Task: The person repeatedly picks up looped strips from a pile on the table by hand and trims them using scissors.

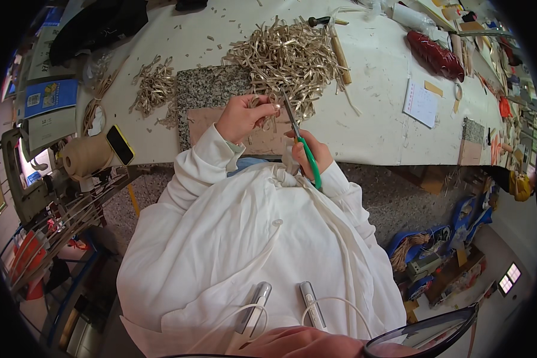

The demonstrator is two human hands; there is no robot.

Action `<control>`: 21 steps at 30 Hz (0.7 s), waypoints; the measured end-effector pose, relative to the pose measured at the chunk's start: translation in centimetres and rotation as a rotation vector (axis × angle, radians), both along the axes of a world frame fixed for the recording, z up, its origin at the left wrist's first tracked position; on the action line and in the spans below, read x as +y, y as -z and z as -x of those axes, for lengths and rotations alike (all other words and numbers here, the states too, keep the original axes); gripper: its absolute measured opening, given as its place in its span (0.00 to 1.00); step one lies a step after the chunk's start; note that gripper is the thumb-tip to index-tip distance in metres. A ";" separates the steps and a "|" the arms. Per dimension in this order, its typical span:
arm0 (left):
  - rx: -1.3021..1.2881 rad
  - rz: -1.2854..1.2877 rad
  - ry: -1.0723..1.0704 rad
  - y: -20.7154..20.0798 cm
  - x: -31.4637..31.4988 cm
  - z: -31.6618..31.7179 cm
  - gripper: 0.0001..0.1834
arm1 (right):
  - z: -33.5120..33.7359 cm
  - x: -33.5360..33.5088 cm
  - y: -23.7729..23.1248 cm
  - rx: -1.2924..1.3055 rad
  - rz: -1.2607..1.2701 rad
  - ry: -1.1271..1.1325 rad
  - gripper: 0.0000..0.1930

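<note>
My left hand [243, 117] pinches a small looped strip of metallic gold material [271, 100] between thumb and fingers, over the front of a big heap. In my right hand [316, 154] is a pair of scissors [308, 156] with green handles; the blades point up and away, close beside the strip. Whether the blades touch it I cannot tell. The large heap of gold strips [289, 56] lies just beyond both hands. Under the left hand is a pinkish board [203, 126], lying on a speckled stone slab [212, 83].
A smaller pile of strips [154, 86] lies left of the slab. A wooden-handled hammer [339, 53] rests against the large heap's right side. A phone [120, 145] and a cone of tan thread [86, 156] sit at the left edge. Papers [420, 102] and a dark red bundle [435, 55] lie right.
</note>
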State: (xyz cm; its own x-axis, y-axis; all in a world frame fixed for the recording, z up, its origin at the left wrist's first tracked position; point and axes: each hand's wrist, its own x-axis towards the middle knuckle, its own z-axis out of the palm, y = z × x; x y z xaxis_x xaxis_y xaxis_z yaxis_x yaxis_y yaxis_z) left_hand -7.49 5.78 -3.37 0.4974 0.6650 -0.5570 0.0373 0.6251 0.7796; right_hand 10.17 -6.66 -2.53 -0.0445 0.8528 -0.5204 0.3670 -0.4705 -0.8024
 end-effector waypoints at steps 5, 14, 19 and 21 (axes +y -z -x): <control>-0.002 0.005 0.023 0.1 0.1 0.1 0.07 | 0.0 -0.3 0.4 -0.019 -0.025 0.016 0.30; 0.090 -0.031 0.113 0.1 -0.3 0.4 0.08 | 0.4 -0.1 0.2 -0.026 -0.014 0.090 0.27; 0.082 -0.078 0.150 1.3 -0.3 0.7 0.10 | 0.8 -0.4 0.6 -0.062 -0.039 0.167 0.26; 0.011 0.029 0.115 1.6 -0.2 0.8 0.09 | 0.8 -0.4 0.4 -0.050 -0.101 0.195 0.26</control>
